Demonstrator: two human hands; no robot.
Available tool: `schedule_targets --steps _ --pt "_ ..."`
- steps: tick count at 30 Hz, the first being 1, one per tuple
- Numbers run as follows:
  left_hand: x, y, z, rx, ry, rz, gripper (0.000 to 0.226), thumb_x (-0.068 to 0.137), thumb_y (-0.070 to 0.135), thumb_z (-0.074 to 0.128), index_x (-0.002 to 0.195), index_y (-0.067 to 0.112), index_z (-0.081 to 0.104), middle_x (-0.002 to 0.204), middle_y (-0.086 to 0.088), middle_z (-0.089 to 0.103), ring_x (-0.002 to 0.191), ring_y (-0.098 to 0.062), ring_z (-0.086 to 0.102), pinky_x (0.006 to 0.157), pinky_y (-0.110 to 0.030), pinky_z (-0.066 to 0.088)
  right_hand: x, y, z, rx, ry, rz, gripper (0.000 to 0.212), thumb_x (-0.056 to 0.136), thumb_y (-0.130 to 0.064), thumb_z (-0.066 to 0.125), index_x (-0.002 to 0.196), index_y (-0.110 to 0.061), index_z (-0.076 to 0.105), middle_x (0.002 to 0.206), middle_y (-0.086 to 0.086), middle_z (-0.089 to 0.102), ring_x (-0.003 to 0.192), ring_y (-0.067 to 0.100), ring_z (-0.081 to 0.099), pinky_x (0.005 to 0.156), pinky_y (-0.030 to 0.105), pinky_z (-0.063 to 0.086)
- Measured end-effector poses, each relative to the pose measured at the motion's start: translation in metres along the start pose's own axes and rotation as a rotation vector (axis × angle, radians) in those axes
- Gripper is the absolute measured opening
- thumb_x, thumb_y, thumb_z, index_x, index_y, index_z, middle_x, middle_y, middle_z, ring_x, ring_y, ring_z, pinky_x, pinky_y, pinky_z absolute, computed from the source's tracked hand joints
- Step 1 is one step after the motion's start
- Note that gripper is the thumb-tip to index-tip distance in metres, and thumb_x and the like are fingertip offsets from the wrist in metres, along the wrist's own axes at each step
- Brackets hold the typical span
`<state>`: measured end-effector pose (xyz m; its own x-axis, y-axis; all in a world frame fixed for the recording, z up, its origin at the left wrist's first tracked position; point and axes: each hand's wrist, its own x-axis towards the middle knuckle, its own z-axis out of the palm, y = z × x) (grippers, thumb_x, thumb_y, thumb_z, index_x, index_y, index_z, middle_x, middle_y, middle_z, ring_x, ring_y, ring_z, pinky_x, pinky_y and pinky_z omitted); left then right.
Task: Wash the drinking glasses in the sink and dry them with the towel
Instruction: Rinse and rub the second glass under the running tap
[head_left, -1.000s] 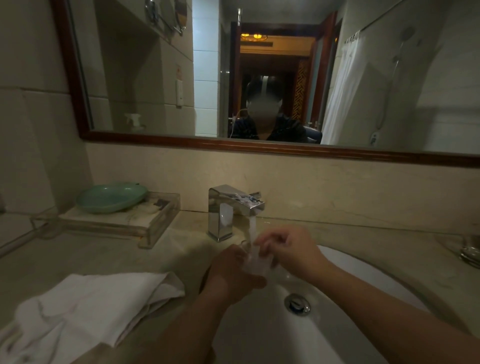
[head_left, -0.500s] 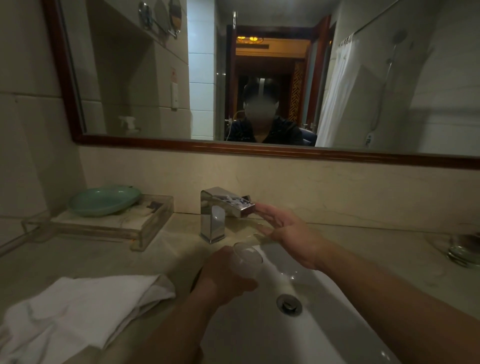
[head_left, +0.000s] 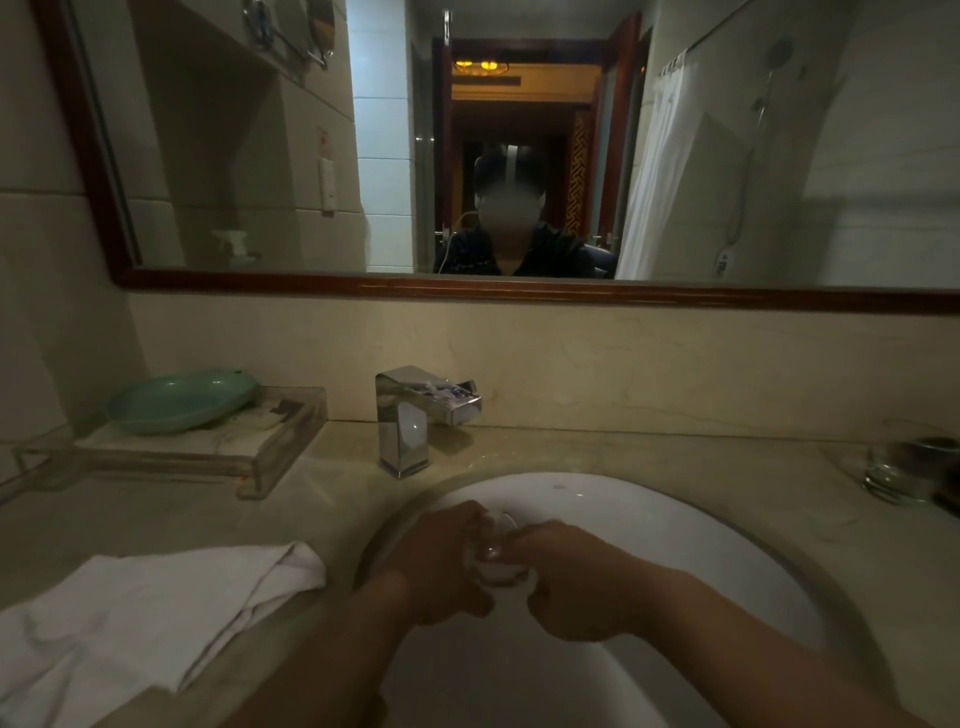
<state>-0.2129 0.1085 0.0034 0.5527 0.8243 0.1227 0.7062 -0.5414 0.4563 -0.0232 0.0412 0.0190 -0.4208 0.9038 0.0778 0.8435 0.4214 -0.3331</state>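
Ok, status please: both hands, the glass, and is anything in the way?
Left hand and right hand both grip the glass over the sink. No water visible from faucet. Towel on counter at left, nothing blocking it.

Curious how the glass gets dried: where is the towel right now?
In the head view, the white towel lies bunched on the counter at lower left, just left of the sink.
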Motion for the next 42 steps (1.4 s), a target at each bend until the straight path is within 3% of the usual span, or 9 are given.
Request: schedule_targets --steps 4,9,14,19,24,27,29,34,42 --pt "0.003 -0.003 0.010 -0.091 -0.042 0.010 0.066 0.056 0.023 0.091 0.114 0.032 0.062 0.105 0.019 0.064 0.092 -0.007 0.061 0.066 -0.009 0.041 -0.003 -0.003 0.002 -0.095 -0.137 -0.066 0.051 0.077 -0.019 0.064 0.125 -0.034 0.060 0.123 -0.006 0.064 0.107 0.018 0.061 0.092 0.035 0.053" --pt "0.002 0.001 0.015 -0.199 -0.002 -0.045 0.066 0.053 0.025 0.093 0.111 0.032 0.061 0.106 0.014 0.067 0.093 -0.005 0.063 0.070 -0.022 0.048 0.001 -0.009 0.004 -0.076 0.059 -0.041 0.021 0.089 -0.016 0.061 0.102 -0.023 0.076 0.095 -0.003 0.073 0.084 0.014 0.065 0.081 0.036 0.056" --pt "0.003 0.004 0.014 -0.159 0.017 0.002 0.061 0.053 0.035 0.094 0.101 0.030 0.057 0.092 0.013 0.066 0.080 0.001 0.060 0.061 -0.017 0.045 -0.005 -0.007 0.008 0.576 0.007 0.052 0.032 0.080 0.003 0.063 0.106 -0.014 0.072 0.103 0.010 0.073 0.090 0.018 0.068 0.078 0.038 0.055" --pt "0.005 0.013 0.013 -0.251 0.065 0.027 0.064 0.055 0.029 0.096 0.103 0.030 0.054 0.088 0.015 0.062 0.073 0.004 0.057 0.053 -0.008 0.042 -0.002 -0.013 -0.006 0.477 0.196 -0.034 0.023 0.096 -0.032 0.068 0.086 -0.015 0.079 0.060 -0.012 0.068 0.055 0.002 0.068 0.055 0.020 0.055" --pt "0.006 0.004 0.008 -0.324 -0.075 0.131 0.065 0.060 0.025 0.094 0.115 0.034 0.062 0.107 0.012 0.071 0.096 -0.006 0.069 0.080 -0.034 0.062 -0.009 -0.004 -0.004 0.393 0.204 -0.076 0.016 0.096 -0.023 0.069 0.091 -0.011 0.080 0.074 -0.015 0.073 0.064 0.002 0.070 0.063 0.018 0.054" --pt "0.004 -0.007 0.007 -0.362 -0.190 0.171 0.062 0.064 0.019 0.093 0.119 0.028 0.067 0.112 0.002 0.074 0.101 -0.018 0.072 0.084 -0.048 0.063 -0.016 0.003 -0.004 0.294 0.113 -0.104 0.015 0.092 -0.021 0.072 0.097 -0.033 0.079 0.093 -0.023 0.070 0.086 -0.001 0.067 0.077 0.019 0.050" --pt "0.002 -0.008 0.010 -0.334 -0.169 0.179 0.062 0.062 0.020 0.093 0.116 0.029 0.064 0.108 0.002 0.073 0.095 -0.020 0.073 0.076 -0.048 0.064 -0.017 0.001 -0.001 0.253 0.050 -0.125 0.024 0.095 -0.023 0.069 0.102 -0.046 0.071 0.100 -0.017 0.070 0.090 0.003 0.066 0.080 0.025 0.053" --pt "0.001 -0.002 0.013 -0.169 -0.096 0.208 0.073 0.054 0.029 0.091 0.121 0.030 0.061 0.107 0.013 0.070 0.094 -0.005 0.067 0.079 -0.031 0.057 -0.007 -0.006 0.003 -0.076 0.097 -0.173 0.013 0.086 -0.036 0.071 0.090 -0.023 0.073 0.082 -0.003 0.071 0.070 0.014 0.064 0.070 0.035 0.054" --pt "0.002 0.004 0.015 -0.176 0.010 0.209 0.071 0.057 0.031 0.096 0.117 0.026 0.058 0.108 0.010 0.068 0.094 -0.008 0.066 0.077 -0.027 0.057 -0.007 0.002 0.017 0.642 0.099 0.000 0.018 0.096 -0.021 0.066 0.110 -0.010 0.071 0.106 0.007 0.071 0.094 0.022 0.072 0.083 0.044 0.062"
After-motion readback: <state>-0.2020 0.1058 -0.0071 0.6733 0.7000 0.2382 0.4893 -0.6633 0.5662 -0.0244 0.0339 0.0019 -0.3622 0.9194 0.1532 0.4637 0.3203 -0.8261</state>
